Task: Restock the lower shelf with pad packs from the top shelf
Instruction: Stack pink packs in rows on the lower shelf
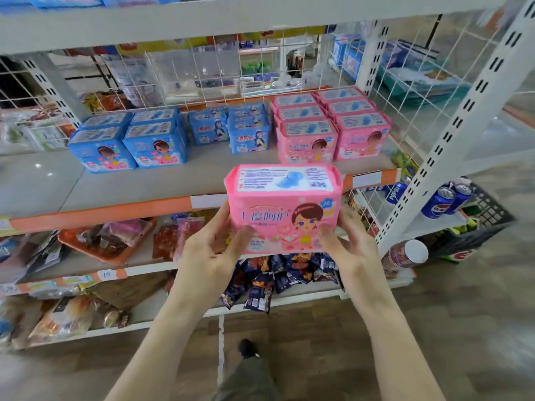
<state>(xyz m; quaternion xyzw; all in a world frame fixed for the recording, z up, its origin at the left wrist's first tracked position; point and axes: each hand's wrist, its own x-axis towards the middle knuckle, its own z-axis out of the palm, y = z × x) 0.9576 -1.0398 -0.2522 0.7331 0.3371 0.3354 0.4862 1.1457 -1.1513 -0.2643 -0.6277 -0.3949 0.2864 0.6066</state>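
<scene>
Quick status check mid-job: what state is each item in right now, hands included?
held pink pack, upright, in the air before the shelf edge, gripped from both sides.
left hand, grips the pack's left side, thumb on its front.
right hand, grips the pack's right side, thumb on its front.
shelved pink packs, upright, two rows, shelf's right.
blue packs, upright, left and middle.
shelf, packs set toward its back.

Shop, stocked metal shelving (pixel 451 134), drink cans (pixel 440 202)
</scene>
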